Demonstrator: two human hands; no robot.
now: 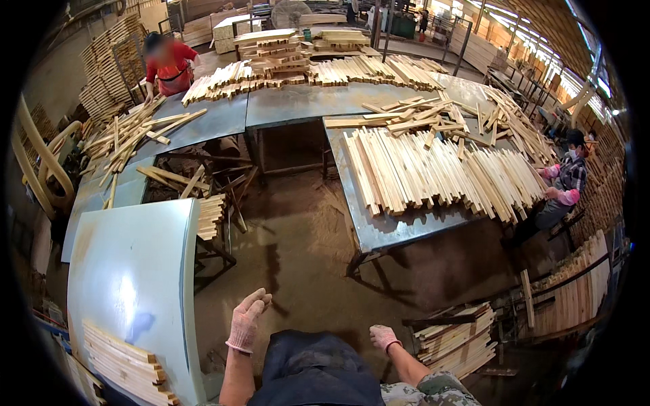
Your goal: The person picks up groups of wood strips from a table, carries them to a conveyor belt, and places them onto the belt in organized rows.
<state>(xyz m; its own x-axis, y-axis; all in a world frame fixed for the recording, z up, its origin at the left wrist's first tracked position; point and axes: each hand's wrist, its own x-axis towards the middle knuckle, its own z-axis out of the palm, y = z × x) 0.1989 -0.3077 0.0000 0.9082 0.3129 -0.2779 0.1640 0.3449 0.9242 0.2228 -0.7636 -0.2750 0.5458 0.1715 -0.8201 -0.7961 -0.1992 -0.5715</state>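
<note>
The person in the dark apron has both gloved hands out over the floor, no wood in either: the left hand (245, 321) is lifted with its fingers reaching out, a little bent, while the right hand (384, 336) hangs half curled, and I can't tell from here whether its fingertips meet. Nearest the left hand, at the near left, a stack of pale strips (125, 365) lies along the near edge of a smooth metal table (128, 250); nearest the right, a low bundle of sticks (460, 342) sits just beyond it. These look like plain sawn timber, so I'd expect each piece to be light, stiff and hard to hurt, though an armful would weigh noticeably more. The sawn faces should give knitted gloves decent grip; loose ones could slide over one another, or skate on that shiny top, and raw edges may splinter. I'd take a single strip around its middle for balance, and a batch with a palm at each end, squeezing the uneven ends inward.
</note>
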